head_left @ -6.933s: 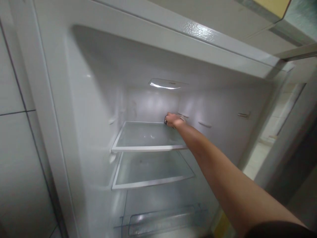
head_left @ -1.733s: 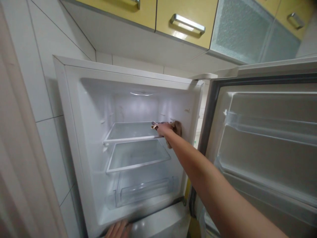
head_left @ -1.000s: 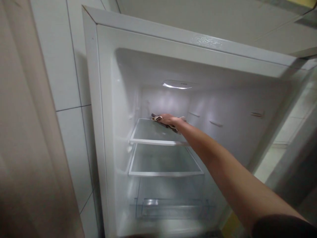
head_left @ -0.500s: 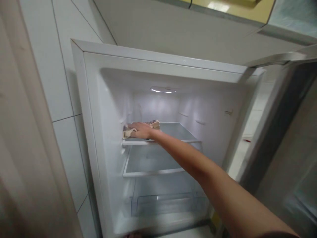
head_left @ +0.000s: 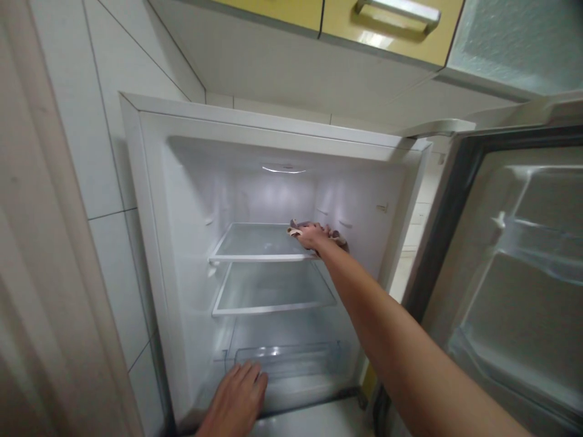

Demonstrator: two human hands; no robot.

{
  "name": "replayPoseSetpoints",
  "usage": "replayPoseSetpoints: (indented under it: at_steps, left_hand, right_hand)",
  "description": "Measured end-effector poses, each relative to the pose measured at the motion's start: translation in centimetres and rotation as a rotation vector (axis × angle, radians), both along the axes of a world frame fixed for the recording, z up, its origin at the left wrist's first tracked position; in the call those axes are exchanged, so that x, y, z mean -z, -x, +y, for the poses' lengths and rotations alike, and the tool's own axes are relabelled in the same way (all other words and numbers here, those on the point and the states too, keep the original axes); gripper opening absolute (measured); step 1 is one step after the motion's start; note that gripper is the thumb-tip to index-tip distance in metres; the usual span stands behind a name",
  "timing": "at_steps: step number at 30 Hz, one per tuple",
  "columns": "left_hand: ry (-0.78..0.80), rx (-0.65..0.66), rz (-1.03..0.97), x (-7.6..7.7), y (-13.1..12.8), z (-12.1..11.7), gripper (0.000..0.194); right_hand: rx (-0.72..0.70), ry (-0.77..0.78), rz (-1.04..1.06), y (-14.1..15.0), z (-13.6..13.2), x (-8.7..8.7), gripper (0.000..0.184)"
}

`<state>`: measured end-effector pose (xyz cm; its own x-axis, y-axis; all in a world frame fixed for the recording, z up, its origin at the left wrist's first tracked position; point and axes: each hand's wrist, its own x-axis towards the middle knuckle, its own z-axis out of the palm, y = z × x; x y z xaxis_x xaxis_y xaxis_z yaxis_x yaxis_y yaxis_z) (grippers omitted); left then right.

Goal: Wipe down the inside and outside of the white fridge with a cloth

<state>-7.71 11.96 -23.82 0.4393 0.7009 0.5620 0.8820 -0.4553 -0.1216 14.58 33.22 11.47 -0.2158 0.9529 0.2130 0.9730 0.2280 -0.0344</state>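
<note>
My right hand (head_left: 311, 235) reaches deep into the open fridge and presses a beige and brown patterned cloth (head_left: 339, 241) on the right side of the top glass shelf (head_left: 255, 241). Parts of the cloth stick out on both sides of the fingers. My left hand (head_left: 239, 394) hangs low in front of the fridge, near the clear drawer (head_left: 296, 358). Its back faces me, the fingers loosely bent with the thumb apart, and no object shows in it. The palm is hidden.
Below the top shelf sits a second glass shelf (head_left: 273, 288). The fridge door (head_left: 510, 273) stands open at the right, with clear racks inside. Tiled wall (head_left: 109, 261) borders the left side. Yellow cabinets (head_left: 387, 30) hang above.
My right hand has slid with the cloth from the left side of the top shelf to its right side. My left hand has come into view at the bottom. The view has shifted.
</note>
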Motion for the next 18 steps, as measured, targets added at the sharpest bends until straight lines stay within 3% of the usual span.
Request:
replayPoseSetpoints:
  at_steps: [4, 6, 7, 8, 10, 15, 18]
  left_hand:
    - [-0.339, -0.155, -0.086, -15.3, -1.1, 4.6, 0.031]
    - [-0.402, -0.252, -0.164, -20.4, -0.2, 7.4, 0.053]
    - [-0.406, -0.277, -0.187, -22.1, 0.5, 8.6, 0.063]
    - [-0.394, -0.289, -0.197, -23.1, 1.1, 9.7, 0.068]
    - [-0.353, -0.296, -0.186, -23.7, 2.2, 11.3, 0.067]
    - [-0.305, -0.281, -0.146, -23.0, 3.6, 11.9, 0.045]
    - [-0.288, -0.275, -0.144, -23.0, 3.8, 11.7, 0.039]
  right_hand:
    - [-0.221, 0.031, -0.005, 5.3, -0.9, 1.0, 0.059]
    - [-0.391, 0.007, -0.01, 7.2, -1.5, 1.5, 0.057]
    - [-0.467, -0.001, -0.007, 7.5, -1.6, 1.6, 0.056]
    - [-0.519, -0.002, 0.001, 7.5, -1.5, 1.7, 0.056]
    - [-0.496, 0.018, 0.014, 6.4, -0.5, 1.6, 0.057]
    - [-0.184, 0.032, -0.003, 2.2, 4.2, 0.7, 0.063]
    - [-0.051, 0.035, 0.012, 1.6, 6.8, 0.2, 0.063]
